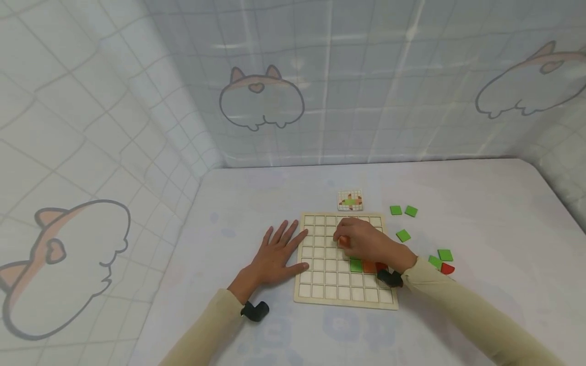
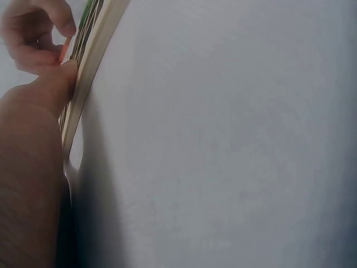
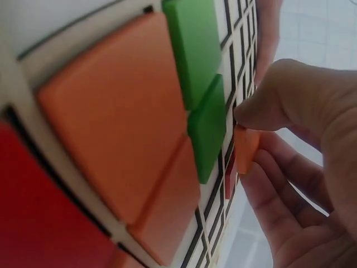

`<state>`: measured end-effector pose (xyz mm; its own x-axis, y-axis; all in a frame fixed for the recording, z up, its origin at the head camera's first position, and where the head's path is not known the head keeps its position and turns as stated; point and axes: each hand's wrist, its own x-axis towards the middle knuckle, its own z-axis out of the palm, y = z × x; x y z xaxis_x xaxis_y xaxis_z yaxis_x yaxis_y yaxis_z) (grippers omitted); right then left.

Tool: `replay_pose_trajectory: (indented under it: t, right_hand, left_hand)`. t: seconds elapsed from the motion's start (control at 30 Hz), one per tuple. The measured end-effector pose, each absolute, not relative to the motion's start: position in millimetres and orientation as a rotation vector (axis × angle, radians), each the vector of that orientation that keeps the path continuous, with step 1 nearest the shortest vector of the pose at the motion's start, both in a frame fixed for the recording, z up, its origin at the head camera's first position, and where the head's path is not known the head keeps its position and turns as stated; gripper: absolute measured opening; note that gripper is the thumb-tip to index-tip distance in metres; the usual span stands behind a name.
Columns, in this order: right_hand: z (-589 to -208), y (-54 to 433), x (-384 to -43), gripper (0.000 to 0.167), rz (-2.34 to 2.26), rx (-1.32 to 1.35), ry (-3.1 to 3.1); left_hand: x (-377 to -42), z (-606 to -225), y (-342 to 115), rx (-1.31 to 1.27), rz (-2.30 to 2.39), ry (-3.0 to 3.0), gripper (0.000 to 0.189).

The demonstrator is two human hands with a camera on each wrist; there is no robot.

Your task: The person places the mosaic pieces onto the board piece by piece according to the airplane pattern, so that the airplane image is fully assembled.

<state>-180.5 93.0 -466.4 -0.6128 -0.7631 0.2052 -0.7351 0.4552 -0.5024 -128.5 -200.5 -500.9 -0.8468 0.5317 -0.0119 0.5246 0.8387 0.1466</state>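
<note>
A wooden grid board [image 1: 318, 292] lies flat on the table. My left hand [image 1: 274, 256] is spread at its left side, with fingertips and thumb tip right at the board's edge. Over the upper middle of the grid, my right hand [image 1: 368, 243] pinches a small orange tile [image 3: 247, 148] between thumb and fingers. A dark red piece [image 3: 230, 181] shows just behind that tile in the right wrist view. Green tiles [image 3: 192, 53], orange tiles [image 3: 120, 117] and a red piece [image 3: 42, 218] sit in the grid nearer my right wrist, which partly hides them in the head view.
A small pattern card [image 1: 350, 201] lies beyond the board's far edge. Several loose green tiles [image 1: 403, 235] and a red rounded piece [image 1: 447, 268] are scattered to the right of the board. Patterned curtains [image 1: 348, 101] stand behind and beside the table.
</note>
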Motion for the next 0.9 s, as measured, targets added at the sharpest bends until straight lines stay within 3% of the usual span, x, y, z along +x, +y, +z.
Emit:
replay_pose_trajectory:
  t: [0.37,0.9]
  right_hand:
    - [-462.8,93.2,-176.0,0.013,-0.781,-1.378,2.711]
    - [-468.6,91.4,-171.6,0.016,-1.034,-1.208,2.685]
  left_hand:
    - [-127.9,-499.0,-200.1,0.853,0.201,2.957,0.082]
    - [-128.7,-500.5,-198.0,0.802,0.152,2.94,0.084]
